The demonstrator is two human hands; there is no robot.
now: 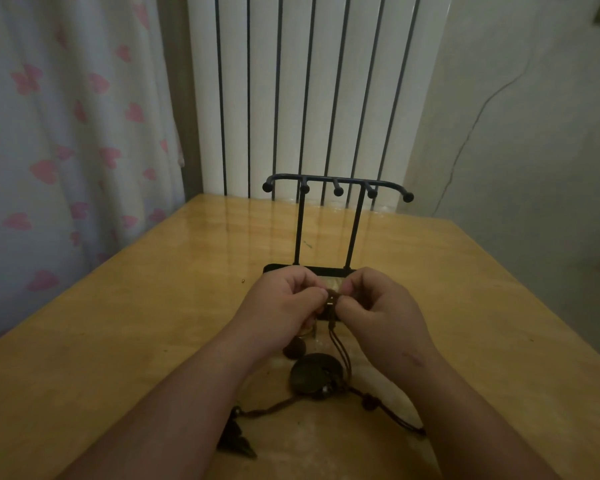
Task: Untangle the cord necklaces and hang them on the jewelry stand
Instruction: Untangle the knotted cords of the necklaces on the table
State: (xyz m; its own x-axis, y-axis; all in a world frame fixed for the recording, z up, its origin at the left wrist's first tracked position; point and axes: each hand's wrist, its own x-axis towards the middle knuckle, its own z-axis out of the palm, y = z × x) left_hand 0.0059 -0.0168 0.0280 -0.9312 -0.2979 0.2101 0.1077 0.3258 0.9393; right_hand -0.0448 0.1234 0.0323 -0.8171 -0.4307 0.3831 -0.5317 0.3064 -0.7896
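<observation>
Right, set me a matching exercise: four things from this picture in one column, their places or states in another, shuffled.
1. jewelry stand
2. round dark pendant
3. hands: left, right
4. radiator

A. pinching a knot of cord
B. lying on the table between the forearms
C. upright, its hooks bare
D. against the wall behind the table

Pairs: 1-C, 2-B, 3-A, 4-D

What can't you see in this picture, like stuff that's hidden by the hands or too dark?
All in the head view:
- The knot pinched between the left hand and right hand: fingers cover it, so its tangle is unclear.
- How many cord necklaces there are: the cords overlap in dim light.
- The round dark pendant: too dark to read any pattern.
- The jewelry stand base: partly behind the hands.
- The pointed dark pieces: partly hidden by the left forearm.
</observation>
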